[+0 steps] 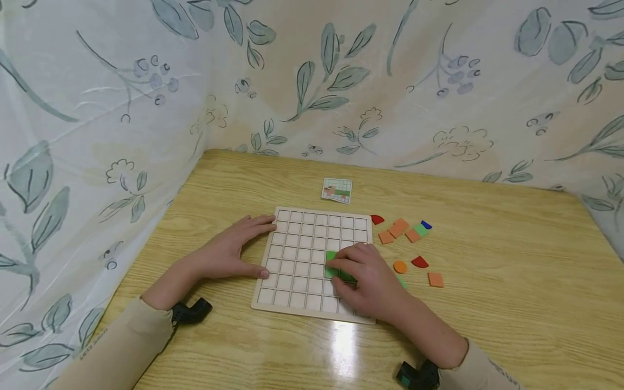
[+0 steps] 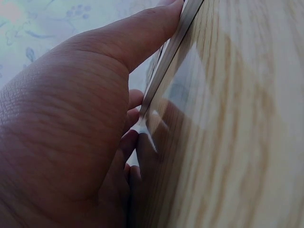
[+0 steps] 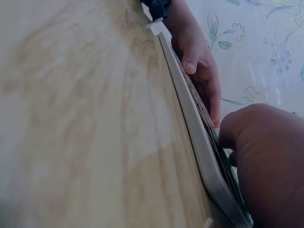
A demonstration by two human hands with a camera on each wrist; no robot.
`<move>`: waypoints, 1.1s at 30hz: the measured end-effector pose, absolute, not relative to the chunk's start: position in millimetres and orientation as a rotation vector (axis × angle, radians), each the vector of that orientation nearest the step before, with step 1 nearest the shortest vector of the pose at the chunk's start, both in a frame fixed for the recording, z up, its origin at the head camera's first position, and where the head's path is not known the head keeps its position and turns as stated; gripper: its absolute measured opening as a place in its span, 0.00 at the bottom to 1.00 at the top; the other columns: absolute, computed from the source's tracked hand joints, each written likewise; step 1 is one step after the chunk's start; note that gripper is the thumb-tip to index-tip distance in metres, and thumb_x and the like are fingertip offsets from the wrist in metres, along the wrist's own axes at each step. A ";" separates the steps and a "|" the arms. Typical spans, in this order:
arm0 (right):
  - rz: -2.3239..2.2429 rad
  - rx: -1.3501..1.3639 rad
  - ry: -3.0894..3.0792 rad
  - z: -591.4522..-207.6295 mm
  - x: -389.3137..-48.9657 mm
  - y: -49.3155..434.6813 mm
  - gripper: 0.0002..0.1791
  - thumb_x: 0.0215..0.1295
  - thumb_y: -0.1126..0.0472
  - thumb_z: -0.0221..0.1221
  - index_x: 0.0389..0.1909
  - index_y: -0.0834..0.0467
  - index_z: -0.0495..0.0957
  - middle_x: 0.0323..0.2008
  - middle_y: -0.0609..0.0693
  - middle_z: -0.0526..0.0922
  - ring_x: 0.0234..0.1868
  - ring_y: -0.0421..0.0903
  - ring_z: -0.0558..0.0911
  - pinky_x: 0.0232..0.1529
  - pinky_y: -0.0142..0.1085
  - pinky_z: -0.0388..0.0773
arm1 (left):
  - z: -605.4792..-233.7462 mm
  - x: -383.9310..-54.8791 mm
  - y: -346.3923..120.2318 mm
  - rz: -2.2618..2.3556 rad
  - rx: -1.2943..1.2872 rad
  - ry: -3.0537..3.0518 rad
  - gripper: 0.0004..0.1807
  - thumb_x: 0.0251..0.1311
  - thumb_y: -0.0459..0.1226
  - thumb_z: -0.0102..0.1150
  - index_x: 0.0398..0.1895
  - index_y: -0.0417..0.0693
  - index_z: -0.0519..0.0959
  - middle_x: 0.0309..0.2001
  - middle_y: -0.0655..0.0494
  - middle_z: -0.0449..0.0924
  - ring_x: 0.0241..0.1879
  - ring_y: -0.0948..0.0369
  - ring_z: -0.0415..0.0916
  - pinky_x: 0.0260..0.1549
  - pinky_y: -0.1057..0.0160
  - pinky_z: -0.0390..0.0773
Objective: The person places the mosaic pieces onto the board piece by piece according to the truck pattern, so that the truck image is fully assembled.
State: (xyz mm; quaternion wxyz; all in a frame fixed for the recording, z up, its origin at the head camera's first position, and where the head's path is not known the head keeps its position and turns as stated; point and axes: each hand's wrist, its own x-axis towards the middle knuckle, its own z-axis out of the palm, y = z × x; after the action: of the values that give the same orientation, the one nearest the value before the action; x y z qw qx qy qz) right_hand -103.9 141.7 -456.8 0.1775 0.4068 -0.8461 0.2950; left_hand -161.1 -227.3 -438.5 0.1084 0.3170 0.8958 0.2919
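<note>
Clock face centred on board, 12 at far side. Background closed off by a leaf-patterned cloth (image 1: 302, 81). Wood-grained table (image 1: 512, 244) spread below. On it, at centre, a pale gridded board (image 1: 292, 252) is laid flat.

Left hand (image 1: 231, 246) noted at 9 to 10 o'clock: fingers and thumb spread wide, tips rested against the board's rim; nothing gripped. Right hand (image 1: 368, 281) extended over the board's 3 to 4 o'clock part: fingers bent, index finger and thumb held slightly apart at a green piece (image 1: 331, 258); whether it is pinched cannot be told.

A black device (image 1: 192, 311) is worn at the left wrist, another at the right. A small printed card (image 1: 337, 190) is placed just past 12 o'clock, clear of the board.

Green piece located within the grid, towards 3 o'clock, partly covered by fingers. Loose orange squares (image 1: 436, 279) scattered from 2 to past 3 o'clock; red wedges (image 1: 420, 262) at 2 and 3; orange disc (image 1: 400, 266) at 3; blue piece (image 1: 426, 225) between 2 and 3.
</note>
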 end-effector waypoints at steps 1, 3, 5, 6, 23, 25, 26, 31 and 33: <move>0.836 1.149 -2.400 -456.8 -103.9 142.0 0.13 0.63 0.63 0.73 0.48 0.55 0.92 0.47 0.45 0.87 0.50 0.47 0.82 0.50 0.47 0.77 | -438.6 -161.2 -227.1 0.862 0.934 2.634 0.59 0.56 0.67 0.78 0.87 0.59 0.64 0.88 0.61 0.51 0.87 0.40 0.39 0.83 0.34 0.44; 0.836 1.147 -2.403 -456.8 -104.0 142.2 0.13 0.63 0.63 0.72 0.48 0.55 0.92 0.47 0.46 0.87 0.50 0.47 0.82 0.50 0.47 0.77 | -439.1 -161.1 -227.0 0.866 0.935 2.635 0.59 0.56 0.67 0.79 0.87 0.58 0.64 0.88 0.61 0.51 0.87 0.39 0.39 0.82 0.33 0.44; 0.837 1.147 -2.401 -457.1 -103.9 142.3 0.13 0.63 0.64 0.72 0.48 0.55 0.92 0.47 0.45 0.87 0.50 0.47 0.82 0.50 0.47 0.77 | -439.4 -161.0 -226.9 0.870 0.935 2.634 0.59 0.56 0.66 0.79 0.87 0.58 0.64 0.88 0.60 0.51 0.87 0.39 0.39 0.82 0.33 0.44; 0.840 1.147 -2.400 -457.0 -103.8 142.3 0.13 0.63 0.64 0.73 0.48 0.55 0.92 0.47 0.45 0.87 0.51 0.47 0.82 0.51 0.47 0.77 | -439.5 -161.0 -226.9 0.871 0.934 2.634 0.59 0.55 0.66 0.79 0.87 0.58 0.64 0.88 0.60 0.51 0.87 0.40 0.39 0.82 0.33 0.44; 0.810 1.084 -2.401 -454.2 -95.0 152.5 0.14 0.61 0.63 0.74 0.49 0.55 0.92 0.46 0.46 0.87 0.49 0.47 0.82 0.54 0.50 0.77 | -443.1 -158.7 -227.8 0.883 0.931 2.637 0.59 0.55 0.66 0.79 0.87 0.58 0.64 0.88 0.60 0.52 0.86 0.38 0.39 0.82 0.32 0.44; 0.818 1.075 -2.408 -454.5 -93.5 156.2 0.14 0.61 0.63 0.73 0.49 0.56 0.92 0.47 0.46 0.87 0.50 0.47 0.82 0.55 0.50 0.76 | -442.8 -158.1 -227.1 0.885 0.934 2.634 0.59 0.55 0.67 0.79 0.87 0.58 0.64 0.88 0.60 0.52 0.87 0.39 0.39 0.82 0.32 0.44; 0.820 1.068 -2.414 -455.0 -92.8 158.5 0.15 0.61 0.63 0.73 0.49 0.57 0.92 0.47 0.46 0.87 0.51 0.47 0.82 0.56 0.50 0.76 | -442.8 -157.8 -226.9 0.888 0.934 2.633 0.59 0.55 0.67 0.79 0.87 0.58 0.64 0.88 0.60 0.52 0.87 0.39 0.39 0.82 0.32 0.44; 0.828 1.020 -2.432 -458.0 -89.5 174.0 0.16 0.61 0.63 0.73 0.51 0.57 0.91 0.48 0.46 0.87 0.52 0.47 0.83 0.58 0.50 0.75 | -443.6 -156.7 -226.5 0.878 0.926 2.642 0.59 0.55 0.67 0.79 0.87 0.58 0.64 0.88 0.60 0.52 0.86 0.38 0.40 0.82 0.32 0.44; 0.837 1.000 -2.435 -459.0 -87.4 182.0 0.17 0.60 0.63 0.74 0.52 0.57 0.90 0.49 0.46 0.87 0.53 0.47 0.82 0.58 0.49 0.75 | -443.9 -156.8 -226.1 0.872 0.928 2.645 0.59 0.55 0.66 0.79 0.87 0.58 0.65 0.88 0.59 0.53 0.86 0.38 0.40 0.82 0.32 0.45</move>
State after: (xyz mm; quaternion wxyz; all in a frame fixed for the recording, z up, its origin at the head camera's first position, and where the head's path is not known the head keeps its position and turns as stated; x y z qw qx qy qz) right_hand -87.4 182.0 -459.0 0.1887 0.3556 -0.8657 0.2975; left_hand -156.8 -226.1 -443.9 0.1031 0.3145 0.8962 0.2954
